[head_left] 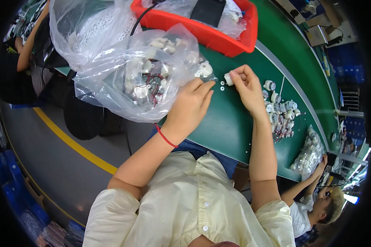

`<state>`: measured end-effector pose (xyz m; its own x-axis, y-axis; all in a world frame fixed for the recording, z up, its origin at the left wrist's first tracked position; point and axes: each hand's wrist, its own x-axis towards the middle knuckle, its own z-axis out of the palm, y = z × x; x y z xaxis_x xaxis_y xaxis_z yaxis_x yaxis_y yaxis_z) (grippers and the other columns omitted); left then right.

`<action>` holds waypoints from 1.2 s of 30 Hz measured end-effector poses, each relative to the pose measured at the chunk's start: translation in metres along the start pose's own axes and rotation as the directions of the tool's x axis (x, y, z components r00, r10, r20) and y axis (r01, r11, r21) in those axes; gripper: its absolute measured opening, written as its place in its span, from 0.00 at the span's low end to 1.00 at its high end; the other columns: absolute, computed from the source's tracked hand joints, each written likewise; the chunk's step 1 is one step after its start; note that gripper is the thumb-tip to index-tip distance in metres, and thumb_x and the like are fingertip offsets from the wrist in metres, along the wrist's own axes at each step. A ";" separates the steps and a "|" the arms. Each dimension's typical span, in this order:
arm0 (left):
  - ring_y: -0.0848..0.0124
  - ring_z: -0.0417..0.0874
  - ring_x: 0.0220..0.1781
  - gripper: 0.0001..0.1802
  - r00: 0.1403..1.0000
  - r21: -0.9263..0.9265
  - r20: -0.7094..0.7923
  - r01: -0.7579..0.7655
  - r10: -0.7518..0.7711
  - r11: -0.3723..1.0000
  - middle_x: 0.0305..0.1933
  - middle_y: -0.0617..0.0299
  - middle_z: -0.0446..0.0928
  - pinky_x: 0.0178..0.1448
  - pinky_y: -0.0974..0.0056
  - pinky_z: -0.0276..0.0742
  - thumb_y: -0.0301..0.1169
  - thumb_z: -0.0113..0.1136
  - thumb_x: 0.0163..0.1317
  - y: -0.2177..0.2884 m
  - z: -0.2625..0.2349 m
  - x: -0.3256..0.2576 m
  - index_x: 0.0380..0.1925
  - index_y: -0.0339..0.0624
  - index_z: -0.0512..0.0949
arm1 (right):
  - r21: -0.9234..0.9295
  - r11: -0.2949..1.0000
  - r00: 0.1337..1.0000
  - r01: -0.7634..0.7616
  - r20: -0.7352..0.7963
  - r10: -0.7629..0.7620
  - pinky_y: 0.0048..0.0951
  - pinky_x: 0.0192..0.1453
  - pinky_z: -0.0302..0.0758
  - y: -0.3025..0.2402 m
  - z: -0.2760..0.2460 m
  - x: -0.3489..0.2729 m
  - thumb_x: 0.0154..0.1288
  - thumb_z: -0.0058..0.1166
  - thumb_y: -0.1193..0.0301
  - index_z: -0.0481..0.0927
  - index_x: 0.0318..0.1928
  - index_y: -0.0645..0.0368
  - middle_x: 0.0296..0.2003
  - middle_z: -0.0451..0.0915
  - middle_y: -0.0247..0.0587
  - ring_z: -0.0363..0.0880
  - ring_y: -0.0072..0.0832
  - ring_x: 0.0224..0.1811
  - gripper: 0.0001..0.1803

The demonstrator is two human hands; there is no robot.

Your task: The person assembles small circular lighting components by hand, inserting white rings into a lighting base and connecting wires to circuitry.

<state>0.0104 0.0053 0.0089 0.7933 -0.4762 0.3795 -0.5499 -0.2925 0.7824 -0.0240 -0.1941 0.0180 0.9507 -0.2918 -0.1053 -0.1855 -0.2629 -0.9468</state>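
Note:
My right hand point(248, 88) is closed on a small white cylindrical part point(228, 79), gripped between thumb and fingers above the green table. Two small white rings point(222, 85) lie on the table just below and left of that part. My left hand point(194, 99), with a red cord at the wrist, rests by the edge of a clear plastic bag point(111, 92). Its fingers stretch toward the rings, and nothing shows in them. White round parts with red and black wires point(154, 84) fill the bag, and one white part point(205, 69) sits at its right edge.
Several similar wired parts point(280, 111) cluster right of my right forearm. A filled clear bag point(309, 152) lies farther right, near another person's hands point(322, 162). At the back stand a red bin point(235, 47) and a bag of white rings point(97, 33). A black cable point(140, 18) hangs there.

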 end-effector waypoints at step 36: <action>0.56 0.77 0.40 0.10 0.999 0.071 0.022 -0.048 0.046 0.996 0.34 0.55 0.74 0.45 0.56 0.75 0.23 0.65 0.55 -0.007 0.017 -0.007 0.38 0.35 0.83 | -0.137 0.985 0.973 -0.104 -0.221 0.072 0.17 0.19 0.54 -0.004 0.022 -0.012 0.63 0.67 0.65 0.71 0.29 0.60 0.16 0.74 0.26 0.62 0.08 0.15 0.17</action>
<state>0.0041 -0.0034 -0.0072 0.7610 -0.5070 0.4047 -0.6045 -0.3278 0.7260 -0.0293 -0.1692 0.0163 0.8564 -0.5058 -0.1038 -0.3161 -0.3547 -0.8799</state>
